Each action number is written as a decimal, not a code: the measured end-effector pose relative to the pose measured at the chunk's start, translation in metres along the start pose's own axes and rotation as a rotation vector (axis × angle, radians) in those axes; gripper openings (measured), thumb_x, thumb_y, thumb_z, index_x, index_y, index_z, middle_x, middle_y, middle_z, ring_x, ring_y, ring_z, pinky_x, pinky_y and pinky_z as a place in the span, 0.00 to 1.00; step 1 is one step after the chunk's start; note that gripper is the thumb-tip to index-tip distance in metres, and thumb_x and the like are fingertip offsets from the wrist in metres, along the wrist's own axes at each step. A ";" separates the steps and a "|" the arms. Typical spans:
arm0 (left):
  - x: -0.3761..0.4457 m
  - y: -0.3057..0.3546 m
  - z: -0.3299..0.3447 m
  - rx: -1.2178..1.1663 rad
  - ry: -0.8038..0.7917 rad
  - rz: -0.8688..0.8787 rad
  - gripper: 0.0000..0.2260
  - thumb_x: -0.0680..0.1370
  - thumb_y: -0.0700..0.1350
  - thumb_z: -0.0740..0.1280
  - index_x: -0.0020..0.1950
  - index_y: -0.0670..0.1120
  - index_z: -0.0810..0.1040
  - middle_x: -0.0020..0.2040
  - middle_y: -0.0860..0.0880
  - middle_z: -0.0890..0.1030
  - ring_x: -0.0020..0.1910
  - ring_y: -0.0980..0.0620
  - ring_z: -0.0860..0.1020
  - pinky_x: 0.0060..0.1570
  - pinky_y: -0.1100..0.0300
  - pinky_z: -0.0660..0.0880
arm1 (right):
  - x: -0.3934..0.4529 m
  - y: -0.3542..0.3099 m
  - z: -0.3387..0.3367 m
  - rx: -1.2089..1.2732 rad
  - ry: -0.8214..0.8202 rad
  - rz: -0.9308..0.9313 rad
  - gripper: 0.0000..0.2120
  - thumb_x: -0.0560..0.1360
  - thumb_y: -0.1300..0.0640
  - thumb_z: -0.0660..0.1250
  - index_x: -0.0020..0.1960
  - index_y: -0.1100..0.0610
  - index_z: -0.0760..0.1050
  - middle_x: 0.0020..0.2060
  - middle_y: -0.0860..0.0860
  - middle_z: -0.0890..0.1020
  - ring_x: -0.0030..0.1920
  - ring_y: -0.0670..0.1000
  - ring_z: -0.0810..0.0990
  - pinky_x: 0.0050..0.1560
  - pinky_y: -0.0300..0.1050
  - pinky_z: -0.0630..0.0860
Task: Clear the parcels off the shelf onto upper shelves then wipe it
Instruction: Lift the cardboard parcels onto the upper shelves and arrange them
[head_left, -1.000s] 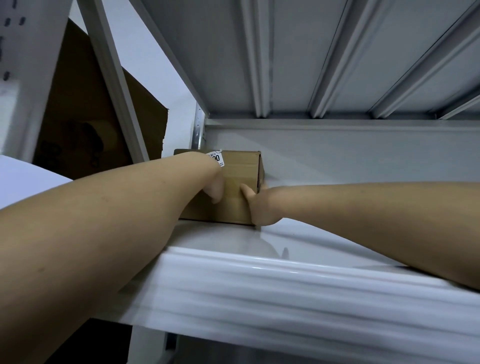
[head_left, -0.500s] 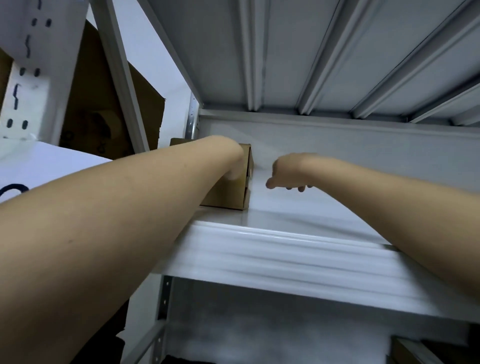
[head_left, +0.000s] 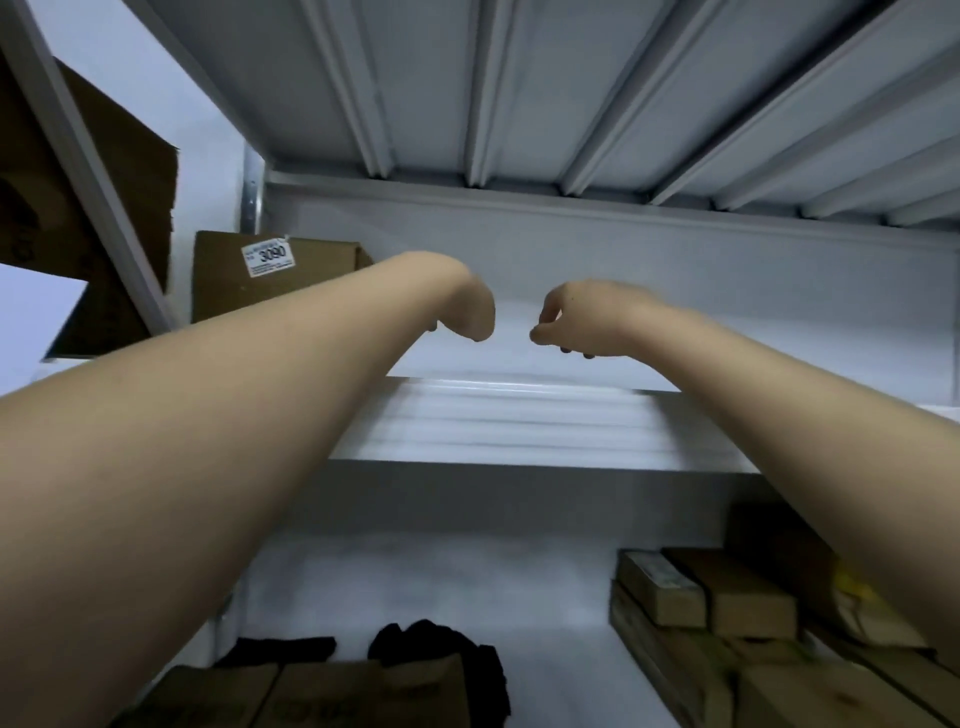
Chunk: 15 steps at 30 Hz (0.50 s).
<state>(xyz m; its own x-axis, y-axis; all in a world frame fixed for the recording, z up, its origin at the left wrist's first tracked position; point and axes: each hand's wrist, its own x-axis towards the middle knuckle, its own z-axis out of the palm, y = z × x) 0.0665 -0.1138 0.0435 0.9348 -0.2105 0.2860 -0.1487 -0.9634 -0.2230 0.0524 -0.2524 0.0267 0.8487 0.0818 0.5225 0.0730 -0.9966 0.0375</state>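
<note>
A brown cardboard parcel with a white label reading 3090 sits at the far left of the white upper shelf. My left hand hangs over that shelf to the right of the parcel, wrist bent down, fingers curled, holding nothing and apart from the box. My right hand hovers beside it, fingers loosely curled downward and empty. On the lower shelf lie more brown parcels at the right and others at the bottom left.
A black cloth-like bundle lies on the lower shelf behind the bottom-left boxes. A large brown carton stands beyond the grey upright post on the left. The ribbed underside of another shelf spans overhead.
Both hands have let go of the labelled parcel and drawn back toward me. The view has tilted down, bringing the lower shelf and its boxes into sight.
</note>
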 end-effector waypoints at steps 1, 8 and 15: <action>-0.004 0.016 -0.001 -0.031 0.005 0.004 0.17 0.81 0.42 0.54 0.67 0.36 0.69 0.61 0.39 0.75 0.46 0.40 0.75 0.57 0.50 0.72 | -0.009 0.015 -0.002 0.014 0.006 0.013 0.13 0.76 0.47 0.60 0.54 0.52 0.76 0.47 0.49 0.83 0.47 0.52 0.82 0.43 0.42 0.71; -0.032 0.114 0.005 -0.263 0.165 0.047 0.14 0.79 0.46 0.55 0.60 0.45 0.75 0.57 0.46 0.78 0.52 0.46 0.75 0.51 0.55 0.70 | -0.075 0.108 -0.004 0.146 0.124 0.050 0.11 0.76 0.48 0.59 0.54 0.47 0.77 0.51 0.47 0.82 0.51 0.52 0.79 0.46 0.44 0.73; -0.076 0.186 0.022 -0.317 0.539 -0.050 0.15 0.80 0.48 0.53 0.59 0.47 0.75 0.57 0.46 0.78 0.53 0.43 0.75 0.44 0.57 0.65 | -0.140 0.157 0.022 0.181 0.477 -0.023 0.14 0.79 0.52 0.56 0.55 0.51 0.80 0.52 0.49 0.80 0.52 0.55 0.77 0.44 0.45 0.69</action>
<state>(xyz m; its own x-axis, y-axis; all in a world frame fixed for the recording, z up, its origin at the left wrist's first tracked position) -0.0248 -0.2734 -0.0396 0.6612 -0.1385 0.7373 -0.2749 -0.9592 0.0663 -0.0438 -0.4205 -0.0594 0.5153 0.0502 0.8555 0.2142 -0.9741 -0.0719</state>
